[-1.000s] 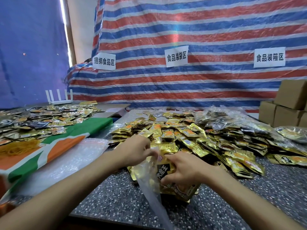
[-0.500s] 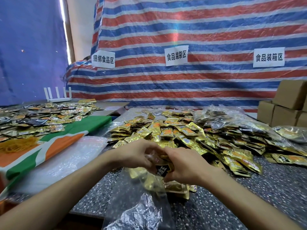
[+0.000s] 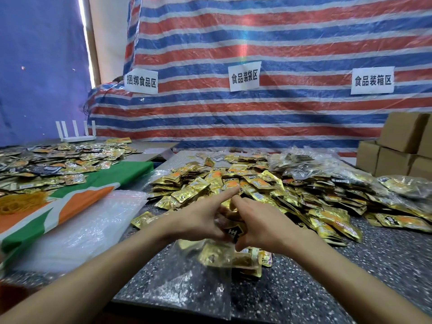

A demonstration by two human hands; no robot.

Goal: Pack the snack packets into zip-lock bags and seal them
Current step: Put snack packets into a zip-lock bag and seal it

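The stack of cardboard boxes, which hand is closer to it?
Right. The cardboard boxes sit far right; the right hand is on that side, the left hand farther away.

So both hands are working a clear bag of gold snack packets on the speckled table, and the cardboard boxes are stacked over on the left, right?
Not quite: the head view shows the cardboard boxes stacked at the right edge, not the left. The rest holds: the left hand and right hand meet at a clear bag of gold snack packets on the speckled table.
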